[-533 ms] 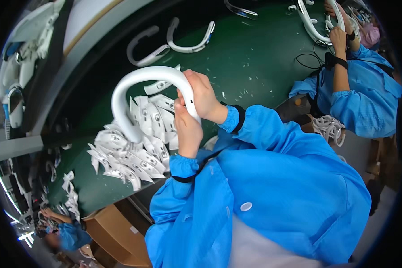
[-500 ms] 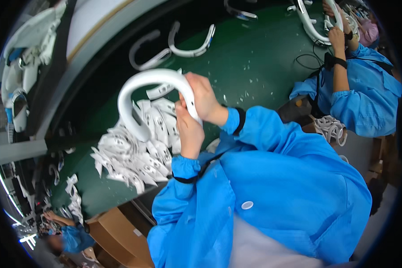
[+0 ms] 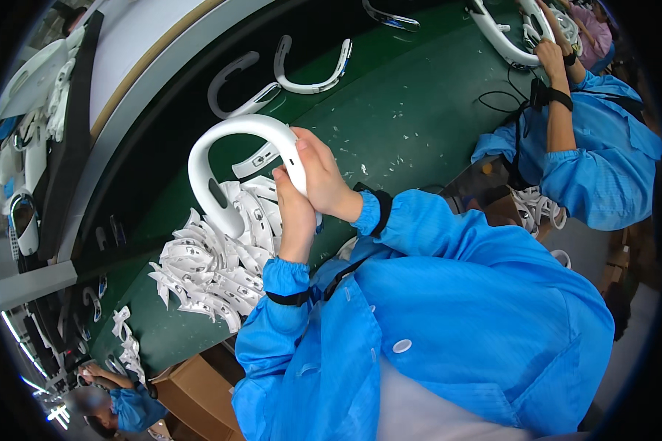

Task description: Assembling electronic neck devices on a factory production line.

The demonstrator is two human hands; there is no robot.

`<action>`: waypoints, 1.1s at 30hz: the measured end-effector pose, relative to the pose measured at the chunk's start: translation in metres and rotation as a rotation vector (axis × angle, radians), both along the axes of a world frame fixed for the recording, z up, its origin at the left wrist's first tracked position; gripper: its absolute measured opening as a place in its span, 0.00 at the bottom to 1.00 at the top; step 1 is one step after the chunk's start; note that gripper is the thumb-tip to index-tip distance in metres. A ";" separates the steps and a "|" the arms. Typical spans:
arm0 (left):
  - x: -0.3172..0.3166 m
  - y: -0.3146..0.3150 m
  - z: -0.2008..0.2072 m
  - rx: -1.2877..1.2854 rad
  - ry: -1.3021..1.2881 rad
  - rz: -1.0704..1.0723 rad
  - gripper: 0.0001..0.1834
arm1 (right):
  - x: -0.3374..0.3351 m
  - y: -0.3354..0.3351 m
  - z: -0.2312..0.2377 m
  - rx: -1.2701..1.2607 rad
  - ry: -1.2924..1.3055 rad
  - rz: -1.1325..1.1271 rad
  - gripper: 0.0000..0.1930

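Note:
A white U-shaped neckband, like a neck fan's body (image 3: 207,151), is held up over the bench by one of its ends. My left hand (image 3: 296,220) is closed on that end from the near side, thumb pointing up along it. My right hand (image 3: 324,176) wraps the same end from the right, its fingers partly hidden behind the band. The band's other end hangs free, just above a heap of curved white plastic covers (image 3: 213,268). One separate curved white piece (image 3: 256,160) with a dark slot lies on the bench, seen through the band's loop.
Several U-shaped bands (image 3: 312,87) lie at the back of the green bench (image 3: 412,110). On the right a co-worker in a blue smock (image 3: 603,154) holds another white band (image 3: 504,44). Below the bench stands a cardboard box (image 3: 198,393); another person (image 3: 129,404) sits at lower left.
My hands and the neckband have shifted slightly left in the picture, and the band has tilted a little. Both hands keep their hold. The co-worker's band has moved slightly up and left.

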State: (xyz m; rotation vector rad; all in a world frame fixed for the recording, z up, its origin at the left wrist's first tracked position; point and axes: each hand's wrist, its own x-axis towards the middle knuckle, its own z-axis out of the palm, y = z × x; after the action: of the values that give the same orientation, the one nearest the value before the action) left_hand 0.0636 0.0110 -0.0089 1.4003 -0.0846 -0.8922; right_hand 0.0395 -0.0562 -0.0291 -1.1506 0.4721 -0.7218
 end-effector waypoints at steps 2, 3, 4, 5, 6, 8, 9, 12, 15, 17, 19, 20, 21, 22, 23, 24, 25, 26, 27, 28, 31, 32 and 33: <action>0.003 -0.010 0.002 0.001 -0.035 0.057 0.27 | 0.006 -0.006 0.000 -0.008 -0.024 0.002 0.18; 0.007 -0.011 0.001 -0.008 0.005 0.067 0.29 | 0.010 -0.006 -0.001 -0.033 0.000 -0.038 0.18; 0.011 -0.011 -0.001 -0.005 0.011 0.062 0.29 | 0.013 -0.008 -0.001 -0.059 0.023 -0.077 0.17; 0.016 -0.011 -0.004 0.021 0.032 0.039 0.29 | 0.015 -0.010 -0.003 -0.058 0.028 -0.083 0.17; 0.020 -0.013 -0.007 0.043 0.051 0.016 0.29 | 0.018 -0.014 -0.006 0.044 0.018 -0.057 0.16; 0.025 -0.010 -0.010 0.013 0.070 -0.010 0.30 | 0.025 -0.021 -0.008 0.137 0.004 -0.038 0.16; 0.028 -0.012 -0.004 -0.028 0.126 -0.053 0.30 | 0.026 -0.027 -0.007 0.216 0.019 -0.040 0.15; 0.041 -0.015 -0.008 -0.140 0.128 -0.151 0.28 | 0.049 -0.042 -0.043 0.498 -0.029 -0.106 0.13; 0.050 0.000 -0.018 0.130 -0.624 -0.204 0.23 | 0.065 -0.041 -0.054 0.263 0.087 0.023 0.13; 0.075 0.004 -0.009 0.141 -0.355 -0.245 0.21 | 0.069 -0.078 -0.056 0.091 0.108 0.089 0.11; 0.101 0.016 -0.012 0.162 -0.319 -0.206 0.22 | 0.075 -0.139 -0.078 -0.318 0.349 0.008 0.13; 0.112 0.018 -0.015 0.176 -0.321 -0.177 0.24 | 0.075 -0.167 -0.086 -0.641 0.495 -0.127 0.18; 0.126 0.015 -0.020 0.230 -0.400 -0.190 0.24 | 0.072 -0.196 -0.092 -0.825 0.660 -0.175 0.21; 0.139 0.014 -0.030 0.277 -0.481 -0.167 0.26 | 0.067 -0.223 -0.102 -0.954 0.738 -0.160 0.25; 0.153 0.017 -0.040 0.273 -0.618 -0.191 0.27 | 0.067 -0.236 -0.112 -1.057 0.841 -0.154 0.26; 0.167 0.019 -0.046 0.266 -0.754 -0.212 0.27 | 0.068 -0.249 -0.119 -1.157 0.948 -0.147 0.28; 0.177 0.017 -0.044 0.357 -0.646 -0.206 0.28 | 0.069 -0.264 -0.125 -1.182 1.062 -0.045 0.29; 0.206 0.030 -0.075 0.460 -0.825 -0.229 0.29 | 0.072 -0.274 -0.127 -1.198 1.166 0.068 0.31; 0.223 0.032 -0.097 0.509 -0.940 -0.241 0.29 | 0.072 -0.282 -0.124 -1.157 1.257 0.172 0.31; 0.236 0.035 -0.112 0.566 -1.052 -0.248 0.30 | 0.072 -0.288 -0.116 -1.020 1.333 0.332 0.29; 0.256 0.047 -0.151 0.837 -1.035 -0.252 0.29 | 0.064 -0.298 -0.132 -1.316 1.246 0.501 0.21; 0.254 0.045 -0.149 0.844 -1.030 -0.255 0.29 | 0.058 -0.301 -0.148 -1.461 1.196 0.450 0.17; 0.249 0.043 -0.145 0.858 -1.060 -0.162 0.28 | 0.058 -0.300 -0.148 -1.332 1.231 0.429 0.15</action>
State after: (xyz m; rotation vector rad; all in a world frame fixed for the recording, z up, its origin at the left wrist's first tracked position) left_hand 0.3123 0.0543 -0.1540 2.5891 -0.6841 -0.1858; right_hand 0.0973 -0.3562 -0.1773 -2.8534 0.7154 0.2885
